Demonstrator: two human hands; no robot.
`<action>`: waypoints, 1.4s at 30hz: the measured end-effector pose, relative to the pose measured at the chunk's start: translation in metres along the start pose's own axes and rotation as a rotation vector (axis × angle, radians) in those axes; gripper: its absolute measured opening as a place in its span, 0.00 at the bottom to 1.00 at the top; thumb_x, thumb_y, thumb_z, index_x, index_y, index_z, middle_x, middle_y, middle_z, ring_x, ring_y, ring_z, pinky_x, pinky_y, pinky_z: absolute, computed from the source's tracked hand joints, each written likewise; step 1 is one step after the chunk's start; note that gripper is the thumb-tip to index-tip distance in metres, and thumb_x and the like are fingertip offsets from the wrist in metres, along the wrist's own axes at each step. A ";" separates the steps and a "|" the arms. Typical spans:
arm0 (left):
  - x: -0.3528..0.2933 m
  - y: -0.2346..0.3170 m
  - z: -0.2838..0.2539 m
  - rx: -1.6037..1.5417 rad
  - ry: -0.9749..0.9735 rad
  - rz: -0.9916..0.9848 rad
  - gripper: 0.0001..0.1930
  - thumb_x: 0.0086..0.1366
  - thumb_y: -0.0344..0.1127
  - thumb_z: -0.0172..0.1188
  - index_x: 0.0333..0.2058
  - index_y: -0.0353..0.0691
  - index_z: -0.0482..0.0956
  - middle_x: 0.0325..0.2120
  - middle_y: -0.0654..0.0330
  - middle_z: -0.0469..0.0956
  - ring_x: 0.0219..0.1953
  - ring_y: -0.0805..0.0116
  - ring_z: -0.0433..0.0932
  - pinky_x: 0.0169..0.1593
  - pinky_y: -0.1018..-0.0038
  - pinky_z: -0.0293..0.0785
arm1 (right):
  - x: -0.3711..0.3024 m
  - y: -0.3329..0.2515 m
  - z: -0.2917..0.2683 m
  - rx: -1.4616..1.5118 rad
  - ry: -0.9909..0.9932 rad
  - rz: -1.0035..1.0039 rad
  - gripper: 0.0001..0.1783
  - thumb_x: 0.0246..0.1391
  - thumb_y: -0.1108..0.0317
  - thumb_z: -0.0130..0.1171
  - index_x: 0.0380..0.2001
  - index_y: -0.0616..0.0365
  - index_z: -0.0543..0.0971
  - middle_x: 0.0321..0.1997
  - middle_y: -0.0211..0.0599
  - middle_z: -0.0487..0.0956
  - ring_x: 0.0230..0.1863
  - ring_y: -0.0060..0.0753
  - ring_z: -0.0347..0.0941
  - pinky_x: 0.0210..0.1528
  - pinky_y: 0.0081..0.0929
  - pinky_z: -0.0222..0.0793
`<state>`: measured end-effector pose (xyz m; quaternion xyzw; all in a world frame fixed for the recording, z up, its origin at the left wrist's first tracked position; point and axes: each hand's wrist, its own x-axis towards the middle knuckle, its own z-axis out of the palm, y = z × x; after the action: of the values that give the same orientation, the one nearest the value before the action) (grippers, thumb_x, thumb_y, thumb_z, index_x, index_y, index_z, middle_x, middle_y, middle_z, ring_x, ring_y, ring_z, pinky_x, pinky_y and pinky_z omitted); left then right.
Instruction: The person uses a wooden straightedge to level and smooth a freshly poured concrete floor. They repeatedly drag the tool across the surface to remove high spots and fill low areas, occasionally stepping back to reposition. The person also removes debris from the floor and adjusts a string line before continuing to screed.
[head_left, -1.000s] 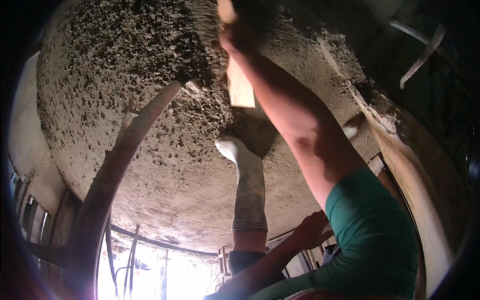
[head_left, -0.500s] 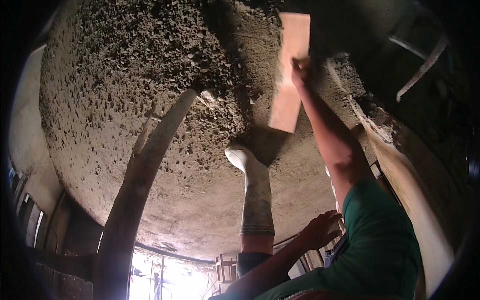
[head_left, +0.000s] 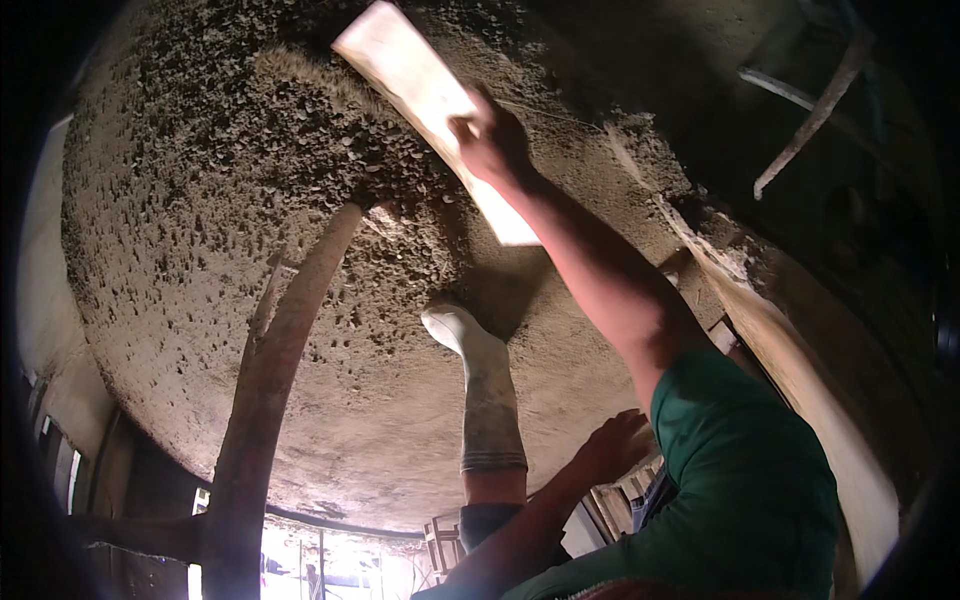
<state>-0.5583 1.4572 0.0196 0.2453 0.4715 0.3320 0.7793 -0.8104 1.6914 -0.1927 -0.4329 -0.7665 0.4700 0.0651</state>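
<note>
My right hand [head_left: 492,140] is closed around the edge of a long, flat wooden board [head_left: 408,75]. The board is tilted, its far end pointing to the upper left, and sunlight brightens its face. Beneath it lies a rough grey-brown bed of wet, gritty mortar or soil [head_left: 330,150], lumpy at the far left and smoother toward me. Whether the board touches this surface is hard to tell. My left hand [head_left: 612,447] holds nothing and lies near my right upper arm, fingers stretched out; what is under it is partly hidden.
A white rubber boot [head_left: 455,325] on my leg stands on the surface. To the left, a thick wooden post [head_left: 275,370] slants across. A raised pale edge [head_left: 790,360] runs along the right, with thin bars [head_left: 815,130] in shadow beyond. Bright daylight enters at the bottom.
My right hand has swung the board leftward and turned it from nearly upright to slanting up-left. The view has shifted slightly. My left hand keeps its place near the right arm.
</note>
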 end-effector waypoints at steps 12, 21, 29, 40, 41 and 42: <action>0.072 0.009 -0.179 0.543 0.984 -0.009 0.08 0.59 0.29 0.57 0.38 0.35 0.76 0.34 0.46 0.76 0.37 0.49 0.75 0.40 0.60 0.74 | -0.364 0.106 -0.169 -0.028 0.065 0.732 0.19 0.50 0.65 0.60 0.43 0.60 0.69 0.39 0.45 0.73 0.45 0.40 0.70 0.49 0.35 0.63; 0.291 0.033 -0.353 1.338 0.770 0.071 0.23 0.62 0.43 0.57 0.57 0.65 0.69 0.62 0.55 0.54 0.64 0.51 0.52 0.61 0.51 0.61 | -0.372 0.098 -0.175 0.327 -0.207 0.804 0.19 0.51 0.61 0.61 0.41 0.60 0.69 0.37 0.46 0.76 0.41 0.45 0.74 0.42 0.37 0.68; 0.357 0.013 -0.291 1.563 0.737 0.026 0.22 0.62 0.41 0.56 0.56 0.66 0.69 0.63 0.52 0.53 0.66 0.48 0.48 0.58 0.46 0.58 | -0.381 0.115 -0.195 0.435 -0.187 0.941 0.18 0.51 0.61 0.62 0.39 0.60 0.69 0.34 0.46 0.76 0.36 0.44 0.74 0.38 0.36 0.68; 0.315 0.027 -0.272 1.179 0.358 -0.225 0.15 0.62 0.38 0.49 0.47 0.43 0.72 0.40 0.50 0.78 0.45 0.52 0.77 0.50 0.57 0.70 | -0.377 0.121 -0.212 0.600 -0.151 0.947 0.17 0.52 0.61 0.59 0.40 0.60 0.69 0.34 0.45 0.75 0.36 0.41 0.72 0.39 0.36 0.67; 0.304 0.029 -0.275 1.209 0.333 -0.299 0.14 0.63 0.39 0.48 0.46 0.42 0.72 0.37 0.50 0.79 0.43 0.51 0.78 0.48 0.57 0.72 | -0.384 0.127 -0.207 0.513 -0.167 0.918 0.17 0.52 0.63 0.58 0.40 0.61 0.70 0.34 0.43 0.75 0.35 0.38 0.71 0.38 0.35 0.66; 0.292 0.034 -0.280 1.237 0.312 -0.377 0.14 0.64 0.41 0.47 0.44 0.41 0.72 0.34 0.49 0.80 0.42 0.50 0.78 0.46 0.56 0.73 | -0.396 0.140 -0.198 0.558 -0.133 0.823 0.16 0.52 0.64 0.58 0.41 0.61 0.70 0.33 0.41 0.74 0.34 0.35 0.70 0.37 0.32 0.66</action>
<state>-0.7216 1.7176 -0.2449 0.5096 0.7174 -0.1100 0.4622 -0.3822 1.5614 -0.0710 -0.6347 -0.3799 0.6702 -0.0612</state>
